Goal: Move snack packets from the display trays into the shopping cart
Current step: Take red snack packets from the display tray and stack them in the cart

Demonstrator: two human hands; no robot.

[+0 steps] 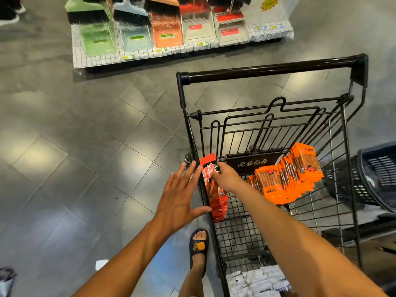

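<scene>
A black wire shopping cart [272, 69] stands in front of me on the right. Inside its left wall stands a stack of red snack packets [216, 196], upright on edge. My right hand [225, 176] reaches into the cart and grips the top of these red packets. My left hand [180, 196] is outside the cart's left wall, fingers spread and straight, the thumb touching the wire by the packets. A pile of orange snack packets [287, 179] lies deeper in the cart, to the right. White packets [257, 281] lie at the cart's near end.
A low display platform [182, 50] with dustpans and brooms stands ahead across the grey tiled floor. A dark plastic basket [377, 176] sits right of the cart. My sandalled foot [199, 249] is beside the cart's left wall. Another person's shoes [10, 13] show at top left.
</scene>
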